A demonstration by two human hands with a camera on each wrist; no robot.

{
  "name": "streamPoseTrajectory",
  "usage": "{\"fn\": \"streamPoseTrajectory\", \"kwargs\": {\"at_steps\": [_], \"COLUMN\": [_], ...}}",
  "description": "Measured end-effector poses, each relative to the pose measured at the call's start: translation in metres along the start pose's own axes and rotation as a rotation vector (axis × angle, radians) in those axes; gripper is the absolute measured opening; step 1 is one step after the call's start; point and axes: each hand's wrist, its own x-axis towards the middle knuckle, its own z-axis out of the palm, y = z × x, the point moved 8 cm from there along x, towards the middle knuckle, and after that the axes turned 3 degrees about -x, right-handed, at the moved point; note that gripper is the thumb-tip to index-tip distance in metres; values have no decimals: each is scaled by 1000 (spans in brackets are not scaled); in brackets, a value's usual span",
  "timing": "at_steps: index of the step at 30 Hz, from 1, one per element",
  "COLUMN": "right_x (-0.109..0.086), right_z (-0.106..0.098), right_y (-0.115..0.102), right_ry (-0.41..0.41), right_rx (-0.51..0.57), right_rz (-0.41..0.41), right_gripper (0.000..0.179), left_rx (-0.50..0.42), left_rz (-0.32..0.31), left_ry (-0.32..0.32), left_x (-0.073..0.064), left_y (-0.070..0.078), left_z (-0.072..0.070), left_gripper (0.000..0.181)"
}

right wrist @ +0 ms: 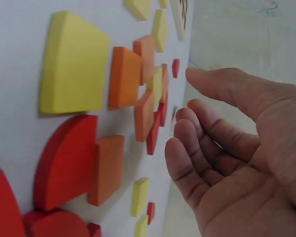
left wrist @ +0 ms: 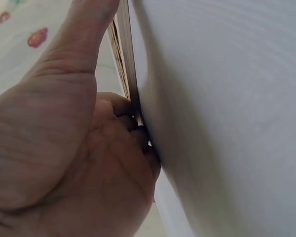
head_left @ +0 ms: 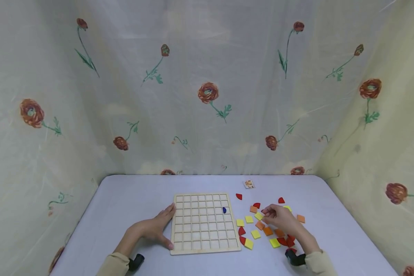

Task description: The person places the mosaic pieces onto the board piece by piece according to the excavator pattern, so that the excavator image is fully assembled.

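A pale wooden grid board (head_left: pixel 202 250) lies flat on the table. A dark blue rounded piece (head_left: pixel 224 210) sits in one of its cells near the right side. My left hand (head_left: pixel 153 229) is at the board's left edge, fingertips near the upper side and thumb at the lower left corner. In the left wrist view its fingers touch the board's edge (left wrist: pixel 128 54). Over the loose pieces hovers my right hand (head_left: pixel 282 218), its fingers loosely bent and apart from the thumb, nothing visible between them. Nearest to it are a yellow square (head_left: pixel 259 216) and an orange square (head_left: pixel 260 225).
Several red quarter-round pieces (head_left: pixel 242 231), yellow squares (head_left: pixel 255 234) and orange squares (head_left: pixel 268 231) are scattered right of the board, some overlapping. A small printed card (head_left: pixel 248 184) lies near the table's back edge. Flowered cloth (head_left: pixel 207 134) hangs behind and at both sides.
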Motion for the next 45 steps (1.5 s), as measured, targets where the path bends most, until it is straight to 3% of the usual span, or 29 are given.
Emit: {"fn": "streamPoseTrajectory", "kwargs": {"at_steps": [6, 14, 22, 30, 35, 40, 45], "right_x": [4, 12, 25, 22, 23, 27, 25], "right_z": [4, 6, 22, 36, 41, 44, 49], "right_y": [8, -2, -9, -30, -36, -40, -59], "right_ry": [19, 14, -23, -94, -105, -99, -116], "right_rx": [-8, 3, -24, -109, -182, -174, -149], "right_rz": [22, -5, -20, -145, -166, -150, -208], "right_gripper": [27, 29, 31, 28, 20, 23, 23], "left_rx": [-11, 7, 9, 8, 20, 37, 24], "left_rz": [-2, -4, 10, 18, 22, 10, 14], "left_ry": [-9, -6, -7, -3, -1, 4, 0], "left_x": [1, 2, 1, 0, -1, -2, -3], "left_y": [0, -4, -3, 0, 0, 0, 0], "left_z": [1, 0, 1, -1, -2, -3, -2], "left_gripper": [132, 132, 131, 130, 130, 131, 130]}}
